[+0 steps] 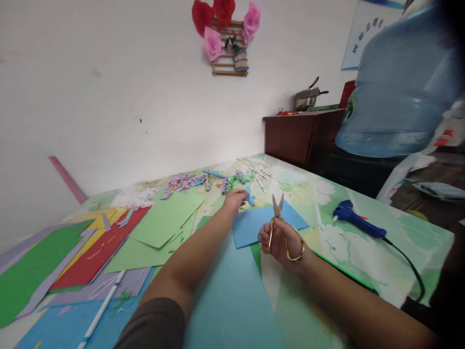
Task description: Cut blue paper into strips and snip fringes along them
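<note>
My right hand (pixel 279 241) grips a pair of gold-handled scissors (pixel 278 207), the blades a little apart and pointing away from me. Below them lies a blue paper sheet (pixel 250 225). Farther out, my left hand (pixel 236 199) pinches a small blue paper cutout (pixel 250 197) between thumb and fingers, near several curled paper strips (pixel 225 184). A larger light-blue sheet (pixel 228 295) is spread under my arms.
Green sheets (pixel 170 218), a red sheet (pixel 105 247) and a white pen (pixel 100 310) lie on the left. Paper scraps (pixel 185 182) are heaped by the wall. On the right rests a blue glue gun (pixel 358 220) with a cord; a big water bottle (pixel 395 82) stands beyond.
</note>
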Action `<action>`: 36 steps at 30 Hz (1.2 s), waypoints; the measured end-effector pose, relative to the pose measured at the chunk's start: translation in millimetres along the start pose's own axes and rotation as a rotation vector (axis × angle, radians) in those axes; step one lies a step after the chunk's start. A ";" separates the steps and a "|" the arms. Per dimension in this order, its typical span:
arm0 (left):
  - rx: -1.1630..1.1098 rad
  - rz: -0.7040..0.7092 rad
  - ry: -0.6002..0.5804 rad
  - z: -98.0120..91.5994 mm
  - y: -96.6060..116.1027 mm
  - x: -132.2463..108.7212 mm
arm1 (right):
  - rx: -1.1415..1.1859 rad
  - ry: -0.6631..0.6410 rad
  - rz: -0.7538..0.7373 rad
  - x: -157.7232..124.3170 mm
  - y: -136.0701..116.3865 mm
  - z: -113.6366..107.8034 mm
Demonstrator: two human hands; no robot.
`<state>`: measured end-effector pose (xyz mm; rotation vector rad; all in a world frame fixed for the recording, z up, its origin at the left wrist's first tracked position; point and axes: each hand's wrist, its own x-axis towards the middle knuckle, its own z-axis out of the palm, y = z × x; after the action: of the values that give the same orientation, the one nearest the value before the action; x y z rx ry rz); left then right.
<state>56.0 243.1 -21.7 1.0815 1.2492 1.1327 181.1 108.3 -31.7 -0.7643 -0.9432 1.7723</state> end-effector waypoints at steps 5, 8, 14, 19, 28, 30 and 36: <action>-0.025 0.126 0.005 9.1 11.4 -46.2 | -0.146 0.054 -0.105 0.3 -2.9 -6.9; -0.058 0.200 0.074 17.8 14.0 -72.2 | -0.234 0.040 -0.212 -6.4 -1.9 -5.8; -0.126 0.253 0.100 31.0 15.1 -106.9 | -0.374 0.041 -0.292 -9.0 4.1 -3.7; -0.165 0.244 0.132 32.1 18.0 -119.0 | -0.421 0.074 -0.277 -6.2 6.3 -5.0; -0.234 0.305 0.193 35.7 21.5 -126.1 | -0.607 0.106 -0.274 -15.6 3.9 -1.0; -0.259 0.302 0.199 36.5 23.0 -127.4 | -0.666 0.135 -0.266 -16.2 2.8 -1.9; -0.352 0.317 0.225 29.7 30.3 -124.4 | -0.879 0.289 -0.281 -17.5 -2.3 -6.3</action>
<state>85.3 124.1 25.9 0.9200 1.0141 1.6845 193.5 94.2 -31.4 -1.3076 -1.5491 0.9213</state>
